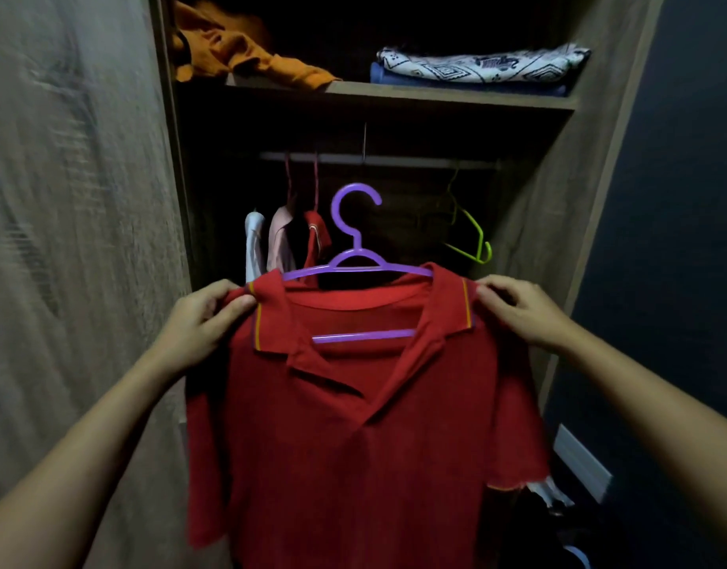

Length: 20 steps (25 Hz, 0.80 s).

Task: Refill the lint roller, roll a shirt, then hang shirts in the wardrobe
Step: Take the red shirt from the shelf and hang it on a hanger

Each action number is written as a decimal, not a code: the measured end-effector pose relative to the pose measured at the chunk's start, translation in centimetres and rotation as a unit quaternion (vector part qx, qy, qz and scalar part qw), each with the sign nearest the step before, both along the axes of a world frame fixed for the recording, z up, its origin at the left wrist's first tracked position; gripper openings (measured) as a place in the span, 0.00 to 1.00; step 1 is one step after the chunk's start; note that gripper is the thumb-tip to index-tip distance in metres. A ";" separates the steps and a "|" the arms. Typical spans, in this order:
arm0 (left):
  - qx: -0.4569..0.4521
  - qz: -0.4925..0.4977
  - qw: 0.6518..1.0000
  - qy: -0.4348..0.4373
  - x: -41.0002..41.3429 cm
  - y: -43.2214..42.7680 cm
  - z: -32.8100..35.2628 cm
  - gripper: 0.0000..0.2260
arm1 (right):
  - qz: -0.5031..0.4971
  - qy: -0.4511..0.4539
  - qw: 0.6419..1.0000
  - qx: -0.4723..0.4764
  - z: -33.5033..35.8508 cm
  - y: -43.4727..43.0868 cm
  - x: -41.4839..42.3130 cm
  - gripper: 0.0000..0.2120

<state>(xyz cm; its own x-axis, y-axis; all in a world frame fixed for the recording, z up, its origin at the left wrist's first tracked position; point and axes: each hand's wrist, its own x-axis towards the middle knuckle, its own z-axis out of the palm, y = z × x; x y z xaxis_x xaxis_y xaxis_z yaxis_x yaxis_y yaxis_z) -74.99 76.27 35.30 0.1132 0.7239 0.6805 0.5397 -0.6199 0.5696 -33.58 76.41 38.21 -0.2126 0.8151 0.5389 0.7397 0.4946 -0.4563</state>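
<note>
A red polo shirt (353, 445) hangs on a purple plastic hanger (355, 248) in front of the open wardrobe. My left hand (201, 318) pinches the shirt's left shoulder. My right hand (518, 310) pinches its right shoulder. The hanger's hook points up, free of the metal rail (415, 161), which runs across the wardrobe above and behind it. The hanger's lower bar shows through the open collar.
Several garments (288, 240) hang at the rail's left on pink hangers. A bare green hanger (472, 236) hangs at the right. On the shelf (435, 98) above lie an orange garment (247, 55) and folded patterned cloth (481, 65). The wardrobe door (74, 240) stands open at left.
</note>
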 end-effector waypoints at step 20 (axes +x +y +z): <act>-0.015 0.030 0.999 0.017 1.8 -1.2 2.3 0.16 | -0.123 -0.045 0.991 0.019 0.9 1.0 -3.5 0.10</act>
